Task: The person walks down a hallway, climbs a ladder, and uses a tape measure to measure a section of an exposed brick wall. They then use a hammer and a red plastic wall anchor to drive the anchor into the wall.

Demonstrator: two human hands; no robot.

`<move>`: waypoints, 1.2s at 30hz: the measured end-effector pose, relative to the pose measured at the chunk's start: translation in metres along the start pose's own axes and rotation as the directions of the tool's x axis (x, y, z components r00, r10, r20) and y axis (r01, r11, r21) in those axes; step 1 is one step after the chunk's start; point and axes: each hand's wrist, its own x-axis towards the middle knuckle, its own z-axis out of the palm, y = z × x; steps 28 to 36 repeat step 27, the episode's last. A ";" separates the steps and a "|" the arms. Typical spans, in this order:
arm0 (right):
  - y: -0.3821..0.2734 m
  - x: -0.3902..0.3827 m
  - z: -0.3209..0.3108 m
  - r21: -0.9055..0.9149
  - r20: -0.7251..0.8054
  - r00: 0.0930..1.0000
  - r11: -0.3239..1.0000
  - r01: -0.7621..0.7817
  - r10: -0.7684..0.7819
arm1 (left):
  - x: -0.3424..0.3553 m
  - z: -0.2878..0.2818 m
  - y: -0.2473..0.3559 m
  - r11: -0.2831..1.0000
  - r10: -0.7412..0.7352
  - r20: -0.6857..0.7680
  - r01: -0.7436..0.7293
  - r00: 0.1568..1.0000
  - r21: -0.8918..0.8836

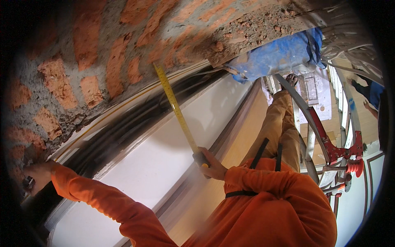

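Note:
My right hand (214, 165) grips a tape measure (200, 158) with a dark case. Its yellow blade (177, 109) runs out to the rough brick wall (92, 92), and the tip meets the wall's lower part. At the far left, my left hand (40, 175) reaches to the wall's lower edge, beside the dark cables. A small dark, partly shiny thing (28, 182) shows at its fingers; the dim, blurred rim hides what it is. Both my arms are in orange sleeves.
Dark cables (117, 133) run along a channel between bricks and a white panel (156, 156). Blue sheeting (275, 57) hangs under the wall ahead. On the right stands a metal ladder (329, 144) with red fittings, near my legs. Another person (372, 92) is far right below.

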 end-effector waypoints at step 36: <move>0.029 0.013 0.015 -0.267 -0.108 0.986 0.959 0.096 -0.129 | -0.005 -0.003 0.013 0.993 -0.117 0.065 0.116 0.991 0.020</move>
